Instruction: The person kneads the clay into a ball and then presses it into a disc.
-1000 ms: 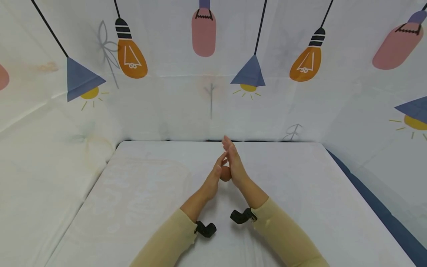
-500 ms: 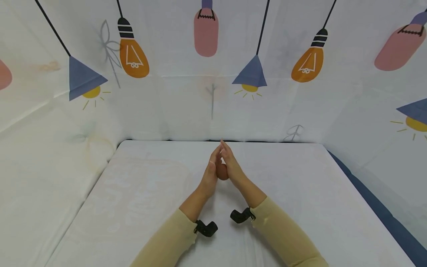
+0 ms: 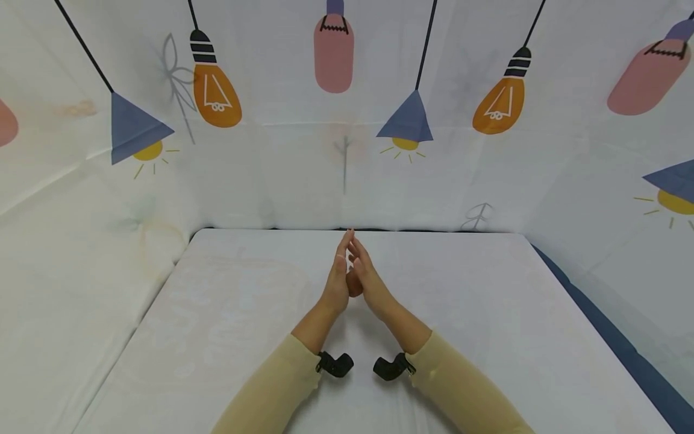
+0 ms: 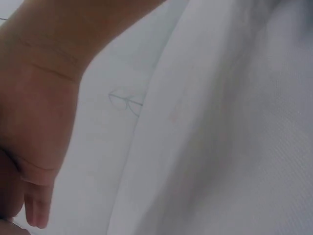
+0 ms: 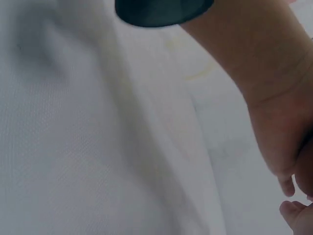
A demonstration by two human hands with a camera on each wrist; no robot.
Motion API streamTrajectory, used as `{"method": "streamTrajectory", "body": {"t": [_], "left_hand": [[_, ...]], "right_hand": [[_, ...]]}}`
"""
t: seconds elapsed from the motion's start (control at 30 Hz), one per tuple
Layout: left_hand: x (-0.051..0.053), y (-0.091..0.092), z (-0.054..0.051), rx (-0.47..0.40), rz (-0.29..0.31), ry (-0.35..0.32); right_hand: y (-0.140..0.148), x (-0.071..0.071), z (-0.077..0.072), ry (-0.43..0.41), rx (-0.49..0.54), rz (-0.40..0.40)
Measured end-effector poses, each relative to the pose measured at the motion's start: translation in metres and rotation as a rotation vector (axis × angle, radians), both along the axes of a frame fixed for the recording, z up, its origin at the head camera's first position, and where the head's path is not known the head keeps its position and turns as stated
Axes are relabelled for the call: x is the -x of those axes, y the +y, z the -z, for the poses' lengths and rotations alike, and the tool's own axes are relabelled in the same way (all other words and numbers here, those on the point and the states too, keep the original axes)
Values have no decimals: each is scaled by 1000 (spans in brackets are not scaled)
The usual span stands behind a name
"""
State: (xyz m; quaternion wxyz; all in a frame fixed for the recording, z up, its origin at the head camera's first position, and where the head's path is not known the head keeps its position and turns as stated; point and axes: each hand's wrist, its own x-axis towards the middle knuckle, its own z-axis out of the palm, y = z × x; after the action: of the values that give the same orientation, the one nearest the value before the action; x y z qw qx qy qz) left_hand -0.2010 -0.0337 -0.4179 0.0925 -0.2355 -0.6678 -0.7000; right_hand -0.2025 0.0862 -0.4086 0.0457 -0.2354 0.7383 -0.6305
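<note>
A small reddish-brown ball [image 3: 354, 284], smooth like clay, sits between the two palms above the table in the head view. My left hand [image 3: 336, 282] presses it from the left with straight fingers. From the other side my right hand [image 3: 373, 284] lies against it, its fingers also straight. The fingertips of both hands meet at the front, pointing away from me. In the left wrist view the ball [image 4: 10, 188] shows at the edge beside the palm. The right wrist view catches the ball [image 5: 306, 171] at its right border. Much of its surface is hidden by the hands.
A white-covered table [image 3: 244, 301] lies under the hands. Behind it hangs a white cloth [image 3: 293, 163] printed with lamps and bulbs. Black wrist cameras, one on the left wrist [image 3: 336, 365] and one on the right wrist [image 3: 389, 367], jut inward.
Both hands and the ball have shifted slightly left. The right hand has slid back toward me while the left has slid forward against it, the ball staying between the palms.
</note>
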Motion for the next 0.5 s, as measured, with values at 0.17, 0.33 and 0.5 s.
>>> {"method": "streamTrajectory", "body": {"t": [0.17,0.33,0.5], "left_hand": [[2,0,4,34,-6,-41],[2,1,9,112,-6,-25],[-2,3,13,173,31,-13]], "right_hand": [[0,-4,-6,50,86,-20],[4,-2,-17,62,187,0],[11,5,-21,76,239,31]]}}
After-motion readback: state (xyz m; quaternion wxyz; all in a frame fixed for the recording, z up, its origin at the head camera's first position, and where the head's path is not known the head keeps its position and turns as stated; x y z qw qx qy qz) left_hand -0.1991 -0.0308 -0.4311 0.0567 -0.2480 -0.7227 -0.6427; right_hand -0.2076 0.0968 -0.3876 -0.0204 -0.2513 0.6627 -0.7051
